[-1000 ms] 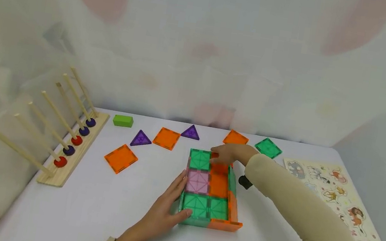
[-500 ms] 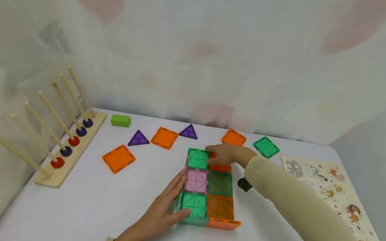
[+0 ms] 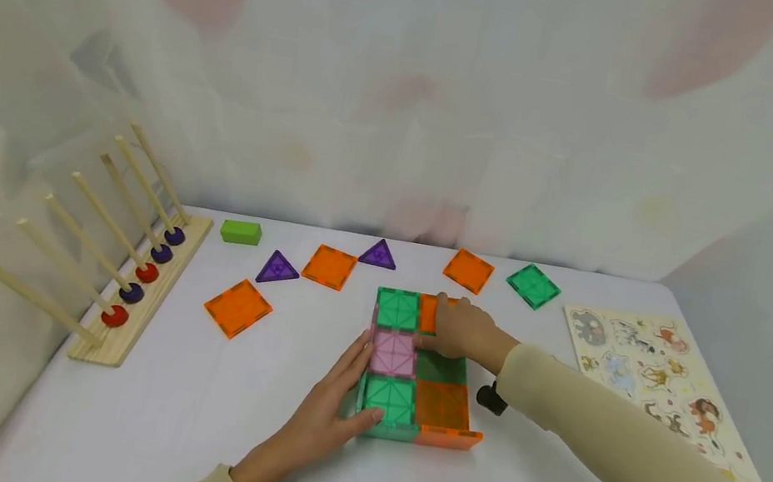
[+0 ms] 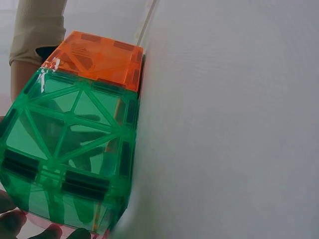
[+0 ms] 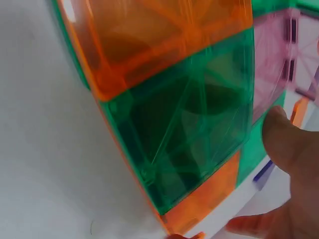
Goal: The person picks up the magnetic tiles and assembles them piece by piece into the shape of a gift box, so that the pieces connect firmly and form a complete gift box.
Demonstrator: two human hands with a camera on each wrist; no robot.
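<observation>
A low box of translucent magnetic tiles lies mid-table. Its left column shows a far green tile, a pink tile and a near green tile. Over the right column lie a dark-looking green tile and an orange tile. My left hand rests along the left wall with straight fingers, thumb at the near corner. My right hand reaches over the far right end, thumb and fingers apart at the far orange tile. In the right wrist view the thumb is beside the pink tile.
Loose orange tiles, purple triangles, a green tile and a green block lie toward the back. On the left stands a wooden peg rack with rings. An animal puzzle board lies right.
The right-hand upright green and orange tiles have folded inward, lying over the right column. My right hand has come slightly nearer along the far end. The left hand stays in place.
</observation>
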